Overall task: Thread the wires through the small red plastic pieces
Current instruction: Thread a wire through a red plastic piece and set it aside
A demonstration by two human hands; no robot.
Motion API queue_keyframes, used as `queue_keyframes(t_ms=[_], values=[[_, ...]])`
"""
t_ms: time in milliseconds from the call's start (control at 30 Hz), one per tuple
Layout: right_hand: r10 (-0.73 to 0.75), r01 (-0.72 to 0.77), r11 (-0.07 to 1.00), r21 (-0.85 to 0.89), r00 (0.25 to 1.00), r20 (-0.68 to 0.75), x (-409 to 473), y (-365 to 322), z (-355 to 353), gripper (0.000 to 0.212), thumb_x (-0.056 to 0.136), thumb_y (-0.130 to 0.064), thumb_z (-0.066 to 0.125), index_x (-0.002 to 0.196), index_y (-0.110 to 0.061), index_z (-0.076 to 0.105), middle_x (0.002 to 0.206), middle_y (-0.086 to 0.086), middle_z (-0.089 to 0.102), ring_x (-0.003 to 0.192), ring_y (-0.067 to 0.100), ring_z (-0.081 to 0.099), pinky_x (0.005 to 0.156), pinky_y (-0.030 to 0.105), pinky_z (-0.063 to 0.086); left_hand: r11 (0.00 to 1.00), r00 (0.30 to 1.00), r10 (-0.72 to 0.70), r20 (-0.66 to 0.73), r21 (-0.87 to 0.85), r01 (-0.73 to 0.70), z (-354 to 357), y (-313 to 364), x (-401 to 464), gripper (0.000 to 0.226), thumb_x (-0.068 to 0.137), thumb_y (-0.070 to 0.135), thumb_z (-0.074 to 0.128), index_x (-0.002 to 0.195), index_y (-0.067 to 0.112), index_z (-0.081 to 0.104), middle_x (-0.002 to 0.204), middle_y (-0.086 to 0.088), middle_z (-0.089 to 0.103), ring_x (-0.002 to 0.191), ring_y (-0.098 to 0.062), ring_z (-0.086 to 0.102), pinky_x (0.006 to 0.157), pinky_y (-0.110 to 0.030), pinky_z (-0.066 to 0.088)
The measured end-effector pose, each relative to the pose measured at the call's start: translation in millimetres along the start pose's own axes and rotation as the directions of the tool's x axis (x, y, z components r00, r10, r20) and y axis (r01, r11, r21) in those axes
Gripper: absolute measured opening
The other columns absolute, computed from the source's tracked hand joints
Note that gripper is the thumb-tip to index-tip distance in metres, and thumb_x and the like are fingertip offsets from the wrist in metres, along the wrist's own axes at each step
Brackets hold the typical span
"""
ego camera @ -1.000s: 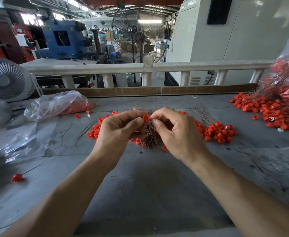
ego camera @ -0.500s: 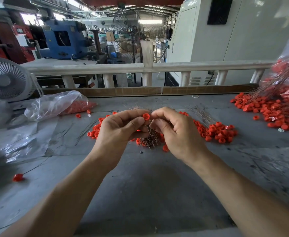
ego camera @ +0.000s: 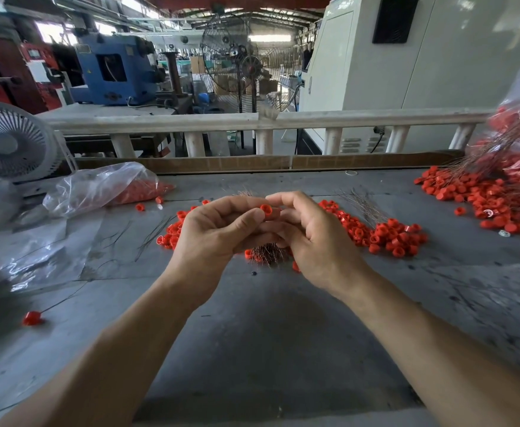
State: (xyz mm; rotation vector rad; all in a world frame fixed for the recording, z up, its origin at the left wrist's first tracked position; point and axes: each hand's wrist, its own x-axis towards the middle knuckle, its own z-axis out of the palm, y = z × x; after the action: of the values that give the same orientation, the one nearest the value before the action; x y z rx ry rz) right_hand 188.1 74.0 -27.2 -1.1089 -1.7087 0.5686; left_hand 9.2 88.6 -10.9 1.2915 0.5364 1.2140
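- Both bare forearms reach in from the near edge, angled inward so they meet over the middle of the grey worktop (ego camera: pixel 252 349).
- Left hand (ego camera: pixel 212 238) sits knuckles-out, thumb laid across the front, fingers curled; its grip is pinched on a small red plastic piece (ego camera: pixel 265 209), open end facing up.
- Right hand (ego camera: pixel 317 241) comes in from the other side, back of the hand toward the camera, fingers curled in tight against the left fingertips. Its grip is closed beside the red piece; whether it pinches a wire there is too fine to tell.
- Just beneath the hands lies a bundle of thin wires (ego camera: pixel 266 254), partly hidden by the fingers.
- Behind and to both sides of the hands spreads a heap of loose red pieces (ego camera: pixel 388 238).
- Off to the near left, one red piece with a wire through it (ego camera: pixel 32 318) lies alone.
- Farther left, a clear plastic bag (ego camera: pixel 98 186) holds more red pieces.
- Far right, a big pile of threaded pieces (ego camera: pixel 492 198) spills from another bag.
- A small grey fan (ego camera: pixel 9 143) stands at the left edge, with a white railing (ego camera: pixel 314 120) beyond the worktop.
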Motion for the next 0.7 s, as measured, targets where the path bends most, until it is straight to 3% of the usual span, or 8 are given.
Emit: queue_keyframes(t_ms=[100,167,267,333,433,533,700], values=[[0.005,-0.006,0.998,-0.069,1.000,-0.014,1,1,-5,0.029,0.103,-0.013,0.059,0.128,-0.028,0.058,0.109,-0.013,0.075,0.090,-0.007,0.068,0.079,0.012,0.051,1.000,0.999,-0.002,-0.038,-0.018,0.002,-1,-1,2,0.029,0.083,0.015,0.070,0.108,0.001,0.071,0.106,-0.023,0.075,0.099,-0.031,0.075,0.080,-0.029,0.061],[-0.018,-0.005,0.986,-0.165,0.990,-0.137,5,1,-12,0.030,0.100,-0.012,0.062,0.127,-0.026,0.060,0.115,-0.015,0.073,0.098,-0.010,0.065,0.084,0.010,0.050,0.999,0.997,0.007,-0.082,-0.042,-0.010,-2,0,3,0.031,0.081,0.015,0.071,0.108,-0.001,0.069,0.106,-0.023,0.075,0.099,-0.030,0.075,0.083,-0.031,0.062],[0.007,-0.099,0.950,-0.296,0.955,-0.298,8,5,-31,0.019,0.096,-0.016,0.068,0.113,-0.025,0.069,0.099,-0.017,0.072,0.092,-0.011,0.063,0.076,0.003,0.046,0.998,0.991,0.022,-0.133,-0.059,-0.030,-4,0,4,0.028,0.082,0.013,0.071,0.107,0.001,0.070,0.107,-0.023,0.075,0.101,-0.032,0.074,0.086,-0.033,0.062],[0.105,-0.215,0.886,-0.410,0.956,-0.275,8,12,-45,0.008,0.092,-0.022,0.073,0.095,-0.030,0.074,0.084,-0.020,0.069,0.081,-0.006,0.064,0.069,0.010,0.046,0.998,0.986,0.039,-0.165,-0.040,-0.046,-4,0,4,0.025,0.082,0.013,0.071,0.105,0.003,0.071,0.105,-0.022,0.075,0.102,-0.033,0.074,0.086,-0.034,0.062],[0.261,-0.329,0.790,-0.518,0.944,-0.201,5,21,-53,0.014,0.087,-0.027,0.078,0.076,-0.032,0.072,0.077,-0.019,0.069,0.078,0.001,0.064,0.071,0.026,0.048,0.998,0.981,0.048,-0.187,-0.026,-0.053,-3,0,4,0.023,0.082,0.012,0.071,0.104,0.003,0.071,0.103,-0.021,0.076,0.100,-0.032,0.075,0.083,-0.032,0.062],[0.320,-0.371,0.743,-0.557,0.928,-0.192,5,22,-51,0.015,0.084,-0.031,0.081,0.073,-0.033,0.071,0.079,-0.019,0.069,0.082,0.006,0.065,0.072,0.028,0.049,0.999,0.980,0.048,-0.192,-0.016,-0.052,-3,0,4,0.023,0.083,0.011,0.070,0.103,0.002,0.070,0.102,-0.021,0.076,0.100,-0.031,0.075,0.084,-0.032,0.062],[0.361,-0.389,0.646,-0.657,0.914,-0.186,5,17,-43,0.022,0.080,-0.045,0.083,0.070,-0.030,0.069,0.071,-0.015,0.069,0.071,0.007,0.063,0.059,0.026,0.040,0.999,0.984,0.044,-0.175,0.025,-0.040,-1,-2,3,0.026,0.083,0.010,0.069,0.107,0.000,0.069,0.101,-0.019,0.077,0.098,-0.030,0.076,0.086,-0.035,0.062]])
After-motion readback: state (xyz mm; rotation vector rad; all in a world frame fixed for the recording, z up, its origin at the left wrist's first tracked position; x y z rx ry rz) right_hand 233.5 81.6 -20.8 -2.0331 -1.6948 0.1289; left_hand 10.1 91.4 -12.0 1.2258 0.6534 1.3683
